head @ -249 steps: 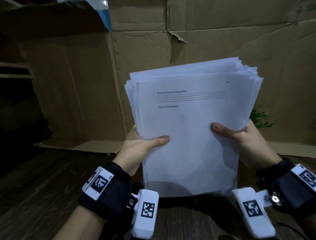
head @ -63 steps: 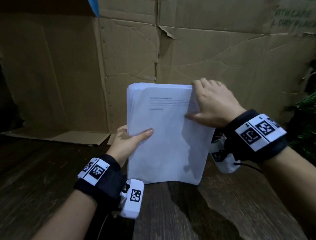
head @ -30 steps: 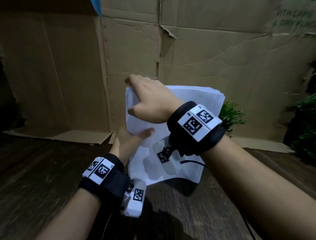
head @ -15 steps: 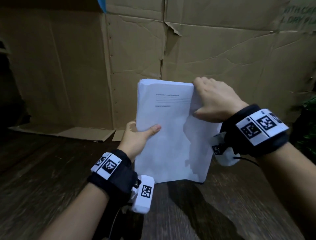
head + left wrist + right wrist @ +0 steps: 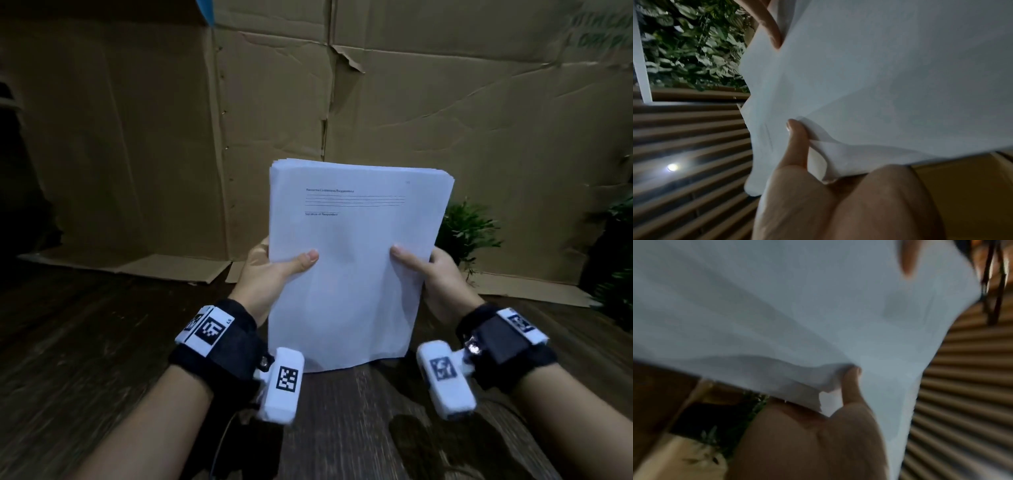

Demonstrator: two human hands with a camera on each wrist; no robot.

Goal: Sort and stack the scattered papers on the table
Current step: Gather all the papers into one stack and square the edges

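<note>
Paper stack (image 5: 349,267) upright on the wooden table (image 5: 102,342), pinched by my left hand (image 5: 270,274) and right hand (image 5: 435,277), thumbs in front.

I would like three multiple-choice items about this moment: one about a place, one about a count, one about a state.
1. Where is the green plant?
A. right of the paper stack
B. left of it
C. on top of it

2. How many hands hold the stack?
A. none
B. one
C. two

3. How does the stack stand?
A. flat on the wooden table
B. upright
C. rolled up

Answers: 1 A, it shows beside the right edge; 2 C, the left hand and right hand grip its sides; 3 B, its printed face looks at the camera.
</note>
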